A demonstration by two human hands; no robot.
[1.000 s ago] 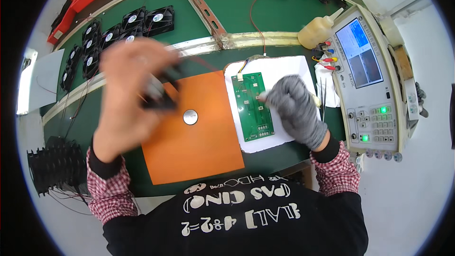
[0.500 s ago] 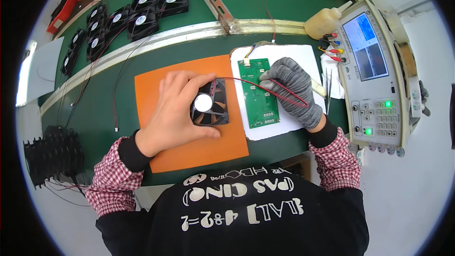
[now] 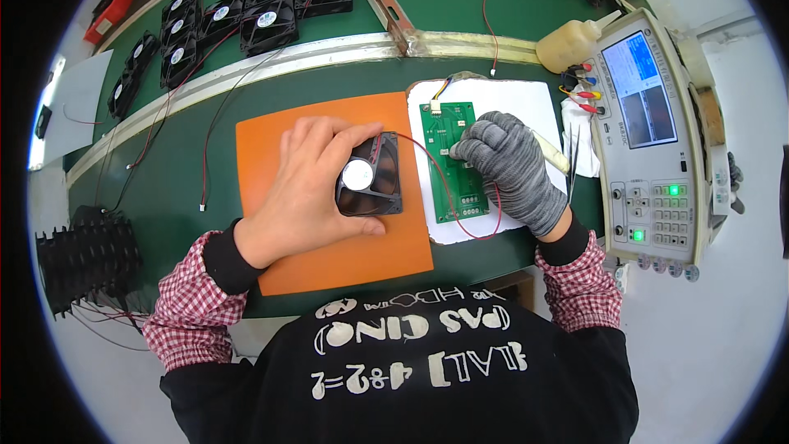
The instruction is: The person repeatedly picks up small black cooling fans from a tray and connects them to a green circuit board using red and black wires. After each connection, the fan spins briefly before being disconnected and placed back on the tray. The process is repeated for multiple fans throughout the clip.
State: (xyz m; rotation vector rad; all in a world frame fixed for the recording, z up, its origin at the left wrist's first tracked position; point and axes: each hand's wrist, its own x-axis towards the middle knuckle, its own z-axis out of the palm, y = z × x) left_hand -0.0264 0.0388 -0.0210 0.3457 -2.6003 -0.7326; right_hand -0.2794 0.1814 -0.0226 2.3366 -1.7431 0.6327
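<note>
My bare left hand [image 3: 316, 181] is closed around a small black square fan [image 3: 386, 177] with a white hub, resting on an orange mat [image 3: 353, 259]. Its fingers lie at the top edge and its thumb at the bottom edge. From the fan's upper corner a thin red cable [image 3: 444, 171] sags across a green circuit board [image 3: 444, 197] and loops up under my right hand [image 3: 505, 164]. That hand wears a grey knit glove. Its fingers are pinched on the cable's end over the board's small white connectors; the plug itself is hidden.
White sheet [image 3: 526, 90] under the board. To the right are tweezers [image 3: 573, 152], a squeeze bottle [image 3: 567, 45] and a bench meter with a lit screen [image 3: 639, 90]. Several black fans [image 3: 267, 20] with trailing wires lie beyond a metal rail [image 3: 329, 49]; more are stacked [image 3: 90, 263] at left.
My right hand's fingers have come down slightly along the board. The cable, which ran fairly straight to the right, now hangs in a low loop. My left hand keeps its hold on the fan.
</note>
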